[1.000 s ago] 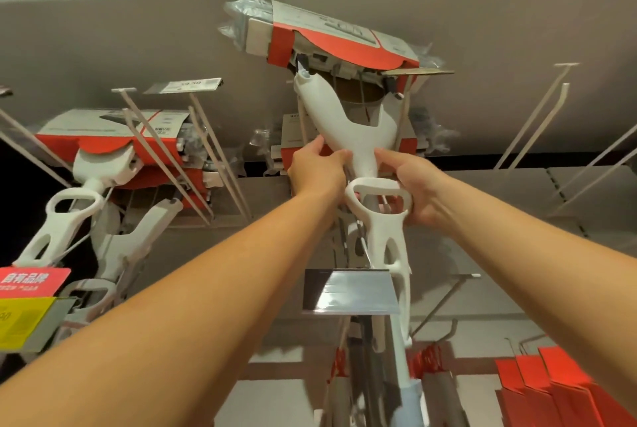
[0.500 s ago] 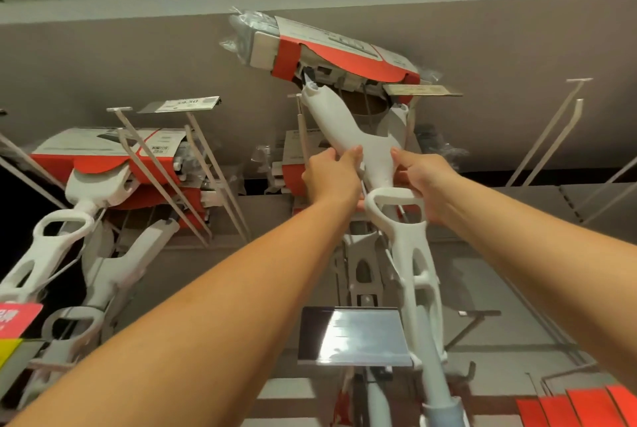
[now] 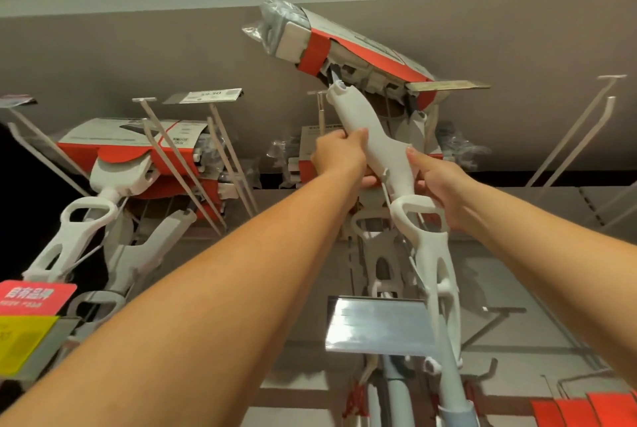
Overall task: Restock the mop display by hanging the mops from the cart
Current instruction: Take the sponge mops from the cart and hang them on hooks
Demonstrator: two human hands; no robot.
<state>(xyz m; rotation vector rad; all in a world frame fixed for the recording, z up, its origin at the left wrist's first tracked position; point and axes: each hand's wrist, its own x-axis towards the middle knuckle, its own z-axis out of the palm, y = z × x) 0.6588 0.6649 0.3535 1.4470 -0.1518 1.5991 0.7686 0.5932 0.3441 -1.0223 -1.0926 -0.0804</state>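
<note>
Left hand [image 3: 339, 158]: wrapped around the white neck of the mop [image 3: 370, 132], thumb on top, arm stretched upward.
Right hand [image 3: 436, 185]: gripping the same neck lower down, just above the loop-shaped opening in the handle frame.
Mop: held overhead and tilted, head end uppermost, pole running down past the shiny label holder [image 3: 377, 325].
Mop head [image 3: 344, 47]: in its red-and-white sleeve, close under the grey wall panel.
Step in hand: by the look of it, lifting the mop to its place on the display, not yet hung. Cannot tell whether any part already sits on a peg.
Next move: probably lining up the yoke with the thin pegs [image 3: 320, 113] either side of the neck, then sliding back toward the wall and easing the weight on before letting go.
Edges: price strip [image 3: 448, 85] touching or just beside the sleeve's right corner. Another boxed mop [image 3: 312, 151] hanging right behind the hands.
Open room: bare pegs [image 3: 579, 127] well apart on the right. Left side crowded with hung mops [image 3: 113, 164] and their pegs.
</note>
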